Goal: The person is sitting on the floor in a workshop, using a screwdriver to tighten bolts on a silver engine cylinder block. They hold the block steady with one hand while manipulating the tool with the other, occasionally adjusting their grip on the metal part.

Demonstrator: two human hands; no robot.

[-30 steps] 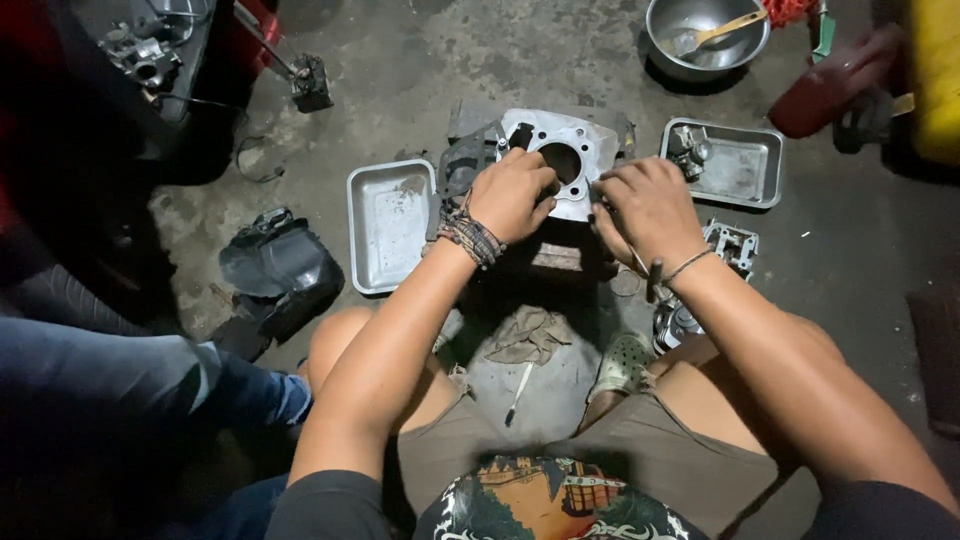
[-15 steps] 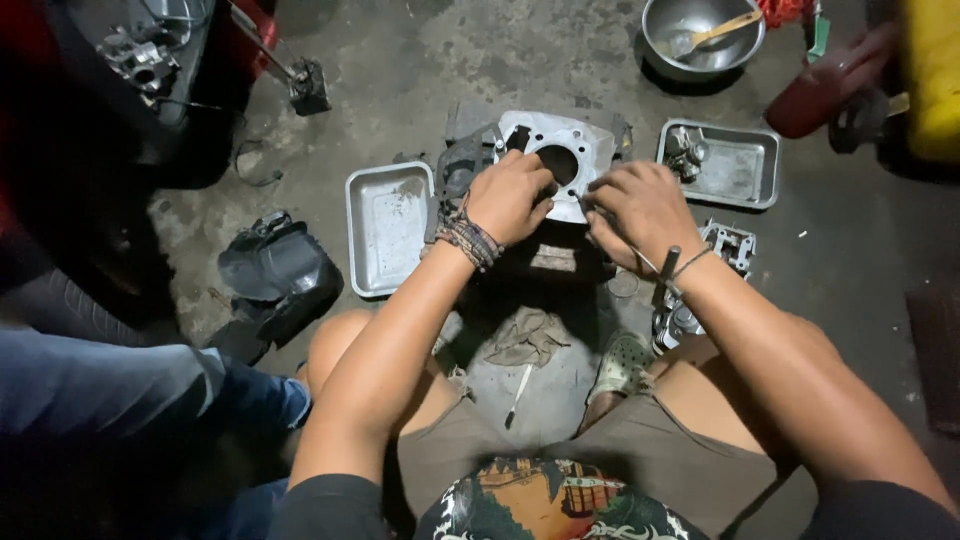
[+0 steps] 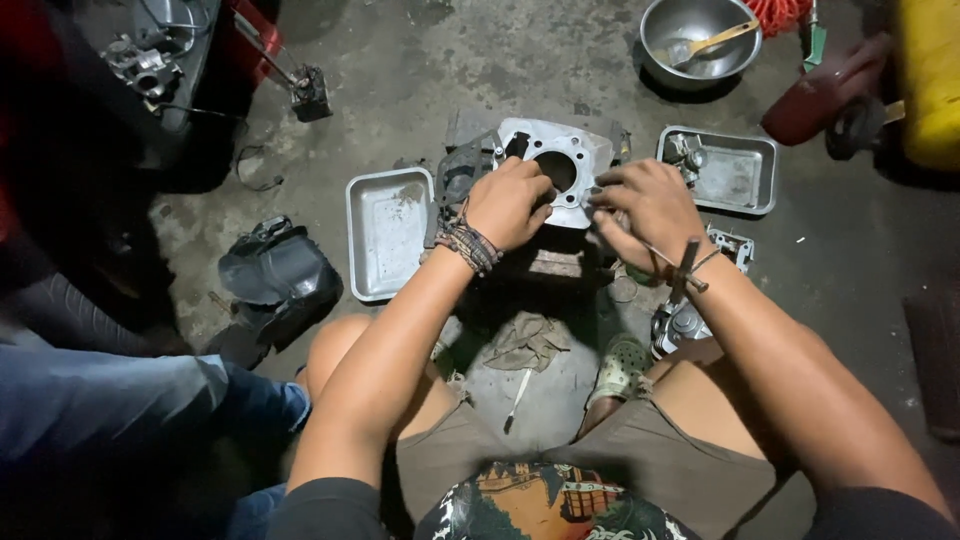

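A grey metal engine cylinder block [image 3: 580,150] with a round bore sits on the concrete floor in front of me. My left hand [image 3: 508,203] rests on its near left edge, fingers curled over the rim beside the bore. My right hand [image 3: 645,205] lies on its near right edge, fingers bent down against the metal. Whether either hand pinches a small part is hidden. Both wrists wear bracelets.
An empty metal tray [image 3: 385,232] lies to the left, another tray [image 3: 735,170] with small parts to the right. A steel bowl [image 3: 700,40] with a brush stands farther off. A black plastic cover [image 3: 275,280], a rag [image 3: 525,345], and another person's jeans-clad leg [image 3: 120,400] are close by.
Both hands stay on the cylinder block, shifting only slightly; my right hand's fingers have drawn a little closer to the bore.
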